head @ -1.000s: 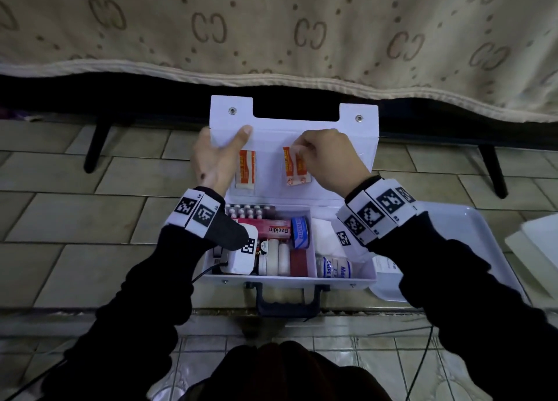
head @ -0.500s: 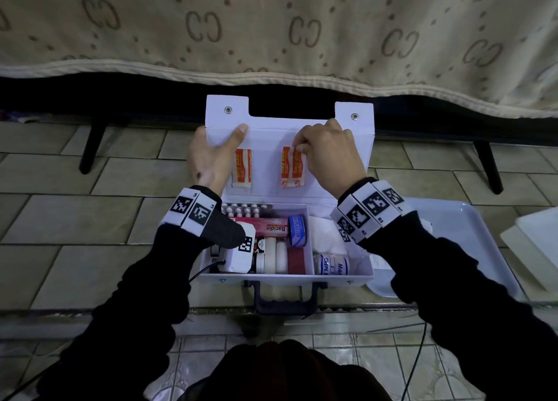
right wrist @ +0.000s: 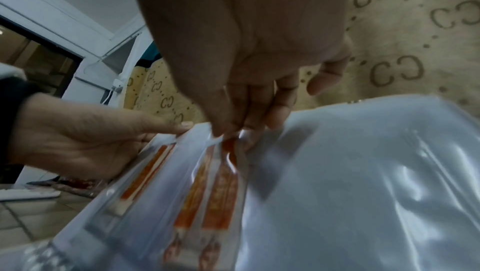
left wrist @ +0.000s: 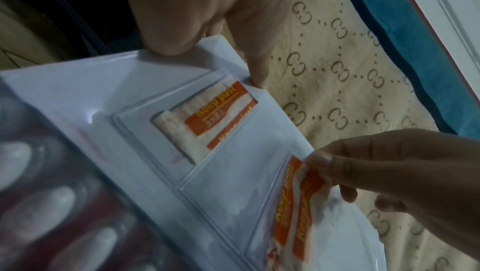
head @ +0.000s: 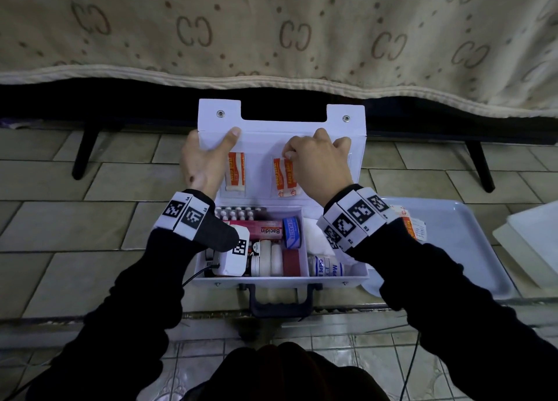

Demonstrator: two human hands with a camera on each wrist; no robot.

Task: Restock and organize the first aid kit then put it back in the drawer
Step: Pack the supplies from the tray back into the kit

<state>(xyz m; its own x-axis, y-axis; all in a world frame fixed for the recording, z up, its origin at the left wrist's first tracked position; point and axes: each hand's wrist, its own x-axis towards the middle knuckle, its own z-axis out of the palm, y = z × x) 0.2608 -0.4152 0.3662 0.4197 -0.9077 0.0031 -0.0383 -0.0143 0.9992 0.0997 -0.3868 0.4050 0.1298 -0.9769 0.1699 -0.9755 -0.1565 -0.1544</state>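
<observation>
Two hands at the upright lid (head: 302,140) of the first aid kit (head: 280,276), head view: left hand (head: 205,162) grips the lid's left edge, thumb on the inner face. Right hand (head: 317,162) pinches a plaster packet (head: 285,175) half inside the middle lid pocket. Tray holds tablets, tubes, tape, bandage.

Left wrist view: left pocket holds another packet (left wrist: 207,119).

Right wrist view: fingertips (right wrist: 233,127) clamp the packet's top.

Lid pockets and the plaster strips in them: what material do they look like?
Lid pockets: clear, glossy plastic film, probably vinyl; contents show through and highlights glint in the right wrist view. Plaster strips, pinched by the right hand: matte printed paper wrappers, apparently; creased, orange and white. Left hand steadies the lid.
</observation>
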